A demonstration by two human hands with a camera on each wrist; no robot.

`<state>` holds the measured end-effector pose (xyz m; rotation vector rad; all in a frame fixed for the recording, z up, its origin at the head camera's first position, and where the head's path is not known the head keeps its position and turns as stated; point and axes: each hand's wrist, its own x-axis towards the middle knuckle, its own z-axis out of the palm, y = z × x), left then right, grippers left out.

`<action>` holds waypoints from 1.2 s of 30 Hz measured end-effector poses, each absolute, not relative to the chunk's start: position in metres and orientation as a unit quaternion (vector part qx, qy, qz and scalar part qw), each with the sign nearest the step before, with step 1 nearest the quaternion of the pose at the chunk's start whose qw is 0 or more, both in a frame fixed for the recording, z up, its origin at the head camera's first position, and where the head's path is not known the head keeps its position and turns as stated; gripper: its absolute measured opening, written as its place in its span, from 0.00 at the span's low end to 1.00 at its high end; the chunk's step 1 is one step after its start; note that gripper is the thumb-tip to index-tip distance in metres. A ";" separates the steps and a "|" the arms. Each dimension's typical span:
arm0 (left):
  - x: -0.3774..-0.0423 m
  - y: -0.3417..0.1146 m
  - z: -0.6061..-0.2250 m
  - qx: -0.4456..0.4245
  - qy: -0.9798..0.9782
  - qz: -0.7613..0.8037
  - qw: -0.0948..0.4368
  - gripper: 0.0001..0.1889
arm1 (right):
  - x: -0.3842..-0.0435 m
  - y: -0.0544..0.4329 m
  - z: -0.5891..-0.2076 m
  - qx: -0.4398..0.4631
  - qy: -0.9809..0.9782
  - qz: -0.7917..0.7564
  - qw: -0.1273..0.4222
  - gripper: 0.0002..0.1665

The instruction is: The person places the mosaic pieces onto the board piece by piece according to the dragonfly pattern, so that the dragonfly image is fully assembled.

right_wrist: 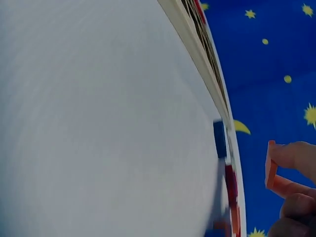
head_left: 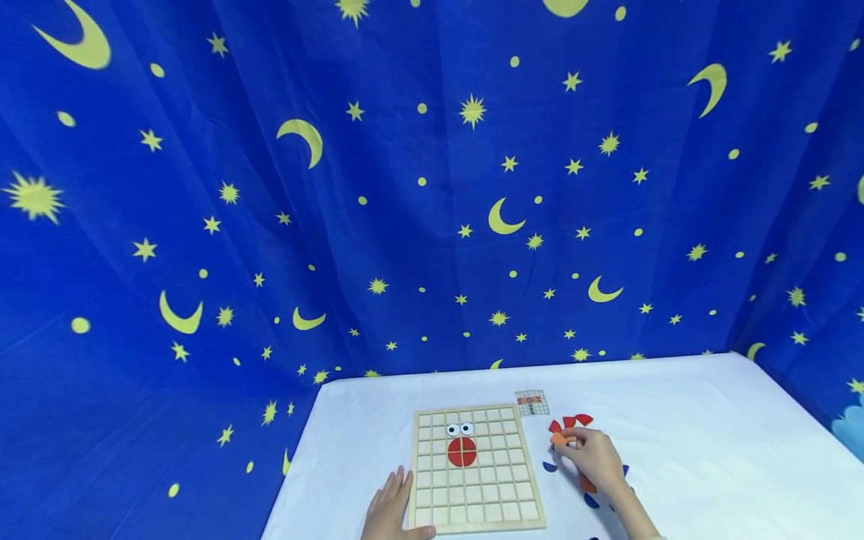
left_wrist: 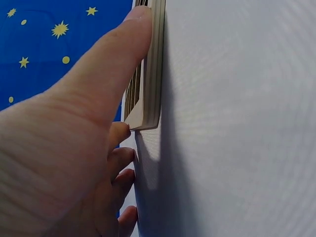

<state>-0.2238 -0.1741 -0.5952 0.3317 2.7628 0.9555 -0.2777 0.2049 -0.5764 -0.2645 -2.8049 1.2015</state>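
A wooden grid board (head_left: 472,529) lies on the table. Two googly-eye pieces (head_left: 453,430) and a red circle made of quarter pieces (head_left: 456,459) sit in its upper squares. My left hand (head_left: 390,510) rests at the board's near-left corner, with its thumb (left_wrist: 123,47) along the near edge and fingers extended beside the left side. To the right of the board, my right hand (head_left: 601,459) pinches an orange piece (right_wrist: 270,165) between thumb and finger. The right wrist view shows this piece raised off the table; its full shape is hard to tell.
A small printed pattern card (head_left: 532,403) lies by the board's far-right corner. Loose red pieces (head_left: 583,419), blue half-round pieces (head_left: 550,466) and another orange piece (head_left: 588,484) lie around the right hand on the white tablecloth (head_left: 715,450). A blue starry curtain (head_left: 432,247) encloses the table.
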 end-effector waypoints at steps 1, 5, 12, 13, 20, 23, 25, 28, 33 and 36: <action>-0.224 -0.175 -0.596 0.113 0.935 0.322 0.098 0.55 | -0.279 0.201 -0.576 -0.082 -0.916 0.391 0.041 0.21; -0.222 -0.176 -0.600 0.122 0.940 0.309 0.081 0.55 | -0.284 0.187 -0.574 -0.056 -0.920 0.386 0.045 0.19; -0.220 -0.175 -0.598 0.121 0.940 0.310 0.076 0.56 | -0.291 0.161 -0.572 -0.018 -0.915 0.398 0.063 0.16; -0.219 -0.175 -0.596 0.119 0.940 0.312 0.077 0.56 | -0.292 0.157 -0.571 -0.013 -0.915 0.398 0.065 0.16; -0.217 -0.175 -0.587 0.108 0.939 0.315 0.081 0.55 | -0.301 0.123 -0.568 0.031 -0.908 0.414 0.060 0.14; -0.217 -0.175 -0.585 0.111 0.941 0.311 0.075 0.54 | -0.305 0.106 -0.566 0.068 -0.902 0.422 0.058 0.15; -0.217 -0.175 -0.585 0.114 0.942 0.306 0.071 0.54 | -0.308 0.095 -0.564 0.092 -0.900 0.423 0.057 0.15; -0.217 -0.175 -0.585 0.118 0.942 0.304 0.074 0.54 | -0.311 0.080 -0.564 0.120 -0.898 0.420 0.060 0.15; -0.218 -0.174 -0.587 0.113 0.938 0.315 0.091 0.54 | -0.315 0.058 -0.567 0.153 -0.903 0.396 0.063 0.15; -0.217 -0.172 -0.588 0.119 0.944 0.300 0.075 0.54 | -0.316 0.049 -0.569 0.165 -0.906 0.386 0.057 0.16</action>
